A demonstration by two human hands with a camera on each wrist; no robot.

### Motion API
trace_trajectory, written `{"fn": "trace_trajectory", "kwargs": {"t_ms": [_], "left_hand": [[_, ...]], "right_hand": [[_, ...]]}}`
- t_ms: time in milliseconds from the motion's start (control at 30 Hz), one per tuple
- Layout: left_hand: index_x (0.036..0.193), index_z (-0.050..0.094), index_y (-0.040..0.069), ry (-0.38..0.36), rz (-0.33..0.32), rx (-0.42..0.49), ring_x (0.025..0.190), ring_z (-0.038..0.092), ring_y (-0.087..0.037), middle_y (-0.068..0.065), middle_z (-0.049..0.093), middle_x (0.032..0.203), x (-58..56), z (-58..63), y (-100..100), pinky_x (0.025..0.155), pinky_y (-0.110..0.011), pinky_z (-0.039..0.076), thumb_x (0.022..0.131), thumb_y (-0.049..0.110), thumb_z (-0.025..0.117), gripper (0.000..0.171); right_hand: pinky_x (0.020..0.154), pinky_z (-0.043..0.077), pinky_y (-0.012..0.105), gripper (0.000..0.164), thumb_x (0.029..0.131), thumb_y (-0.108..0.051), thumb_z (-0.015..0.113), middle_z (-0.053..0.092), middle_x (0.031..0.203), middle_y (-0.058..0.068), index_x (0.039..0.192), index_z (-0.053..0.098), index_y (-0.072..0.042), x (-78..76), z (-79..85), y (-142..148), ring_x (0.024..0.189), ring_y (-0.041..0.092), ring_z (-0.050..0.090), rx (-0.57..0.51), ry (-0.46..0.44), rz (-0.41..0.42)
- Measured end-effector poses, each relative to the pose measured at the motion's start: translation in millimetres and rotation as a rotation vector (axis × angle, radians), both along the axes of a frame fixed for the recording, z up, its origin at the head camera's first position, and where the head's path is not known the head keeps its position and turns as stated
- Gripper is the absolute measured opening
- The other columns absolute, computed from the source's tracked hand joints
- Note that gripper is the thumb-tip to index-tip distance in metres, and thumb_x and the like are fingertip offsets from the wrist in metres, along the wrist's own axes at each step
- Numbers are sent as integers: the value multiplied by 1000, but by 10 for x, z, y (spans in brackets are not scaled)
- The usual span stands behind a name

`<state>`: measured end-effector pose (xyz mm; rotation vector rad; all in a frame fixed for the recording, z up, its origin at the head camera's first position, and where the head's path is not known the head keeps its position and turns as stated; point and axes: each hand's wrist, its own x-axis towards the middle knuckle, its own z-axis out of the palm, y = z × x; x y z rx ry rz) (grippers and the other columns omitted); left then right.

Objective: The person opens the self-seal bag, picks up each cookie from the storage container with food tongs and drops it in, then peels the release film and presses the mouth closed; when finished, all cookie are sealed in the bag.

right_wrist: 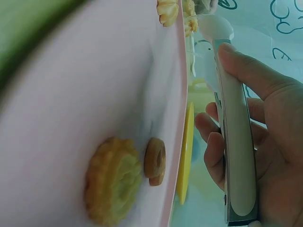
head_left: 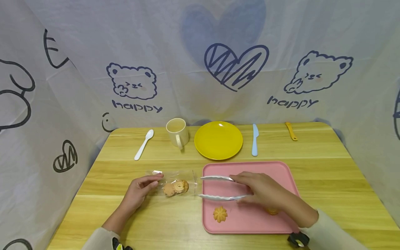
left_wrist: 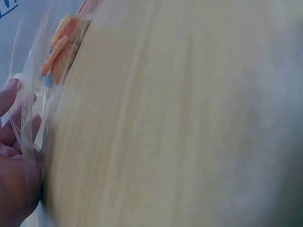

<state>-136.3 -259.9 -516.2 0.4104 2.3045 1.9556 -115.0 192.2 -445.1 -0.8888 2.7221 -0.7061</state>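
Observation:
My left hand holds a clear plastic bag by its left end, thumb and fingers at the film. Inside the bag lie cookies, seen again as orange-tinted cookies in the left wrist view. A pair of tongs is gripped in my right hand, its arms spread with nothing between the tips. Those tips reach left past the rim of the pink tray, close to the bag's right end. A flower-shaped cookie lies on the tray; another cookie is partly hidden beneath my right wrist.
Along the back of the wooden table stand a white spoon, a cream mug, a yellow plate, a light blue knife and a yellow-orange utensil. A brown ring cookie shows on the tray. White cloth hangs behind.

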Motion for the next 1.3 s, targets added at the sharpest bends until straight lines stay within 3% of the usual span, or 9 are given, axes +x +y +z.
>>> {"fn": "trace_trajectory", "kwargs": {"t_ms": [100,267,433,667,1300], "left_hand": [[122,68,-15,-1,1,1,127,60,-1,-26,63,136,1,4,2,105,-17,49,100,2,65,27],[122,67,-15,1,3,1,126,60,-1,-27,62,136,3,15,8,105,-17,49,100,2,65,27],[122,67,-15,-9,9,1,127,60,0,-27,62,136,1,22,10,105,-17,49,100,2,65,28],[123,68,-14,-15,8,-16,127,59,0,-27,61,137,-3,24,3,105,-17,49,100,3,65,28],[122,68,-14,-11,11,-9,125,60,0,-26,63,136,8,22,9,106,-16,48,100,3,66,28]], "right_hand": [[95,57,36,70,89,-44,80,63,140,-7,150,56,-20,64,-23,60,110,9,62,-2,27,11],[82,55,29,71,87,-43,82,64,136,-7,148,58,-17,154,-63,134,92,6,60,-16,77,31],[79,54,30,73,84,-44,85,66,131,-7,147,60,-16,242,-94,180,86,4,57,-24,130,45],[98,57,48,71,83,-47,85,68,136,1,145,62,-19,376,-101,234,120,18,66,8,160,49],[102,56,47,71,87,-58,77,64,140,-4,145,61,-21,571,-106,366,123,19,65,26,79,63]]}}
